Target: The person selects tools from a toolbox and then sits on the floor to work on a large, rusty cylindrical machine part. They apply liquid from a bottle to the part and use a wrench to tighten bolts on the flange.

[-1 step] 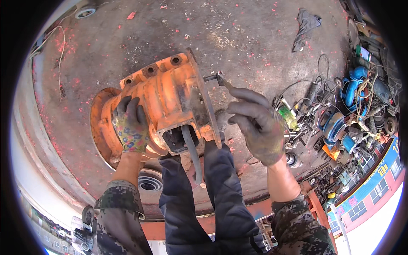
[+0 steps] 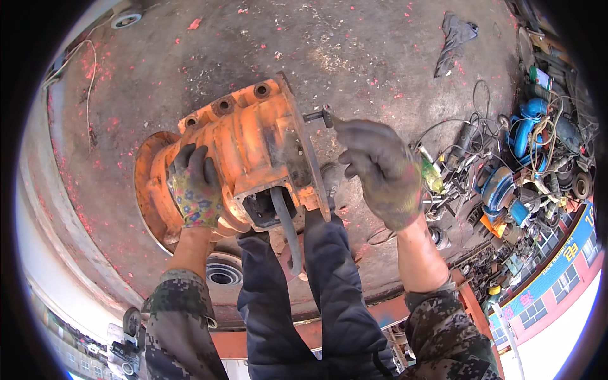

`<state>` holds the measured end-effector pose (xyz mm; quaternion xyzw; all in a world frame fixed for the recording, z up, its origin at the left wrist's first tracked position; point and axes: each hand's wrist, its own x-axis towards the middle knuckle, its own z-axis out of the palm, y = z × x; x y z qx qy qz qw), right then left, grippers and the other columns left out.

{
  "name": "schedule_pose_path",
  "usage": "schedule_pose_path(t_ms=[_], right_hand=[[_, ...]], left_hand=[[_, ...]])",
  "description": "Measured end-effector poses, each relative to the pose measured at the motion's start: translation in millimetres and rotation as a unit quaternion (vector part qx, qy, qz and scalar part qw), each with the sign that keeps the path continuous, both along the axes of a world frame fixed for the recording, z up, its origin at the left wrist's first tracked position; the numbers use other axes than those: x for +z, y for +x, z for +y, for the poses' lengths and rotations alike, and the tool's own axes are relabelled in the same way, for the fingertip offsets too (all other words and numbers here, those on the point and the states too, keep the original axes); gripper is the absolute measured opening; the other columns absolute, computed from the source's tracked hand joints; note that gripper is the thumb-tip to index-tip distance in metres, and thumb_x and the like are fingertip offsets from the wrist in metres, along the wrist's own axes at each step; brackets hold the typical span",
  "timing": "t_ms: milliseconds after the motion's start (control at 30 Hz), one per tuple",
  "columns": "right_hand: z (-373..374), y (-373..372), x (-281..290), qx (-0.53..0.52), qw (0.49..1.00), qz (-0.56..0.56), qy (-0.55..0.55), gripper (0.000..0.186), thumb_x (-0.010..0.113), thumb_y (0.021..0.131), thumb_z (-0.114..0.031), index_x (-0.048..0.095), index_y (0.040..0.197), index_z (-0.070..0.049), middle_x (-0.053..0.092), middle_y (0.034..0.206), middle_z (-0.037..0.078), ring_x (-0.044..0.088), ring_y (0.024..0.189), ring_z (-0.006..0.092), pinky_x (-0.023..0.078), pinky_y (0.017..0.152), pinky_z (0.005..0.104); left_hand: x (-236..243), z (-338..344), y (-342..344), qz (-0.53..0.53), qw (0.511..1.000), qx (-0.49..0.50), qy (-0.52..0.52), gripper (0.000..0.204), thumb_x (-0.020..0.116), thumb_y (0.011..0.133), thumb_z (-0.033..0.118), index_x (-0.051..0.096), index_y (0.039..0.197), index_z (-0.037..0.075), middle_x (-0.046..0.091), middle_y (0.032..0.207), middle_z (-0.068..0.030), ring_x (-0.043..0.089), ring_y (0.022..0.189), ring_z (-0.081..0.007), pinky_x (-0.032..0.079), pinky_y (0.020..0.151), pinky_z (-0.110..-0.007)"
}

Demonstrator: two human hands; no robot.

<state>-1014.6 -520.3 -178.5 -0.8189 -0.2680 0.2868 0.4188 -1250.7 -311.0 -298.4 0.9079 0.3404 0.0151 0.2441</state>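
Note:
A large orange motor housing (image 2: 221,142) with scuffed paint lies on its side before my legs. My left hand (image 2: 194,190), in a flowered glove, presses on its ribbed body with bent fingers. From the square opening (image 2: 265,206) facing me hangs a thick grey cable (image 2: 288,231). At the housing's right end, a bolt (image 2: 312,116) sticks out of the flat end plate (image 2: 310,152). My gloved right hand (image 2: 383,174) is closed around the handle of a wrench (image 2: 329,118) whose head sits at the bolt's outer end. The fingers cover most of the handle.
Machine parts, cables and blue pump-like units (image 2: 497,187) crowd the right side. A green bottle (image 2: 430,174) lies nearer. A dark cloth (image 2: 455,41) is on the stained floor farther off. A round metal part (image 2: 223,271) lies beside my left leg.
My right hand has moved slightly up and left, and the wrench handle has swung up with it. The left hand and the housing stay put.

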Motion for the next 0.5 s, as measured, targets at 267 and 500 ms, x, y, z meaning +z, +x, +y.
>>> schedule_pose_path(t_ms=[267, 500], right_hand=[[90, 139, -215, 0.115, 0.970, 0.043, -0.208, 0.030, 0.057, 0.097, -0.016, 0.075, 0.119, -0.009, 0.076, 0.111, 0.010, 0.070, 0.094, 0.0191, 0.056, 0.089, 0.0348], [-85, -23, -222, -0.111, 0.868, 0.464, -0.134, 0.080, 0.029, 0.106, -0.068, 0.066, 0.129, 0.000, 0.069, 0.082, 0.006, 0.064, 0.073, 0.0196, 0.052, 0.071, 0.0314]], left_hand=[[-2, 0, 8, -0.003, 1.000, -0.009, -0.005, 0.022, 0.062, 0.095, 0.008, 0.070, 0.115, 0.002, 0.064, 0.121, -0.0202, 0.062, 0.110, -0.0385, 0.052, 0.093, -0.048], [0, 1, 5, -0.013, 1.000, -0.011, 0.008, 0.022, 0.063, 0.094, 0.007, 0.070, 0.114, 0.003, 0.065, 0.120, -0.0205, 0.062, 0.108, -0.0402, 0.051, 0.091, -0.050]])
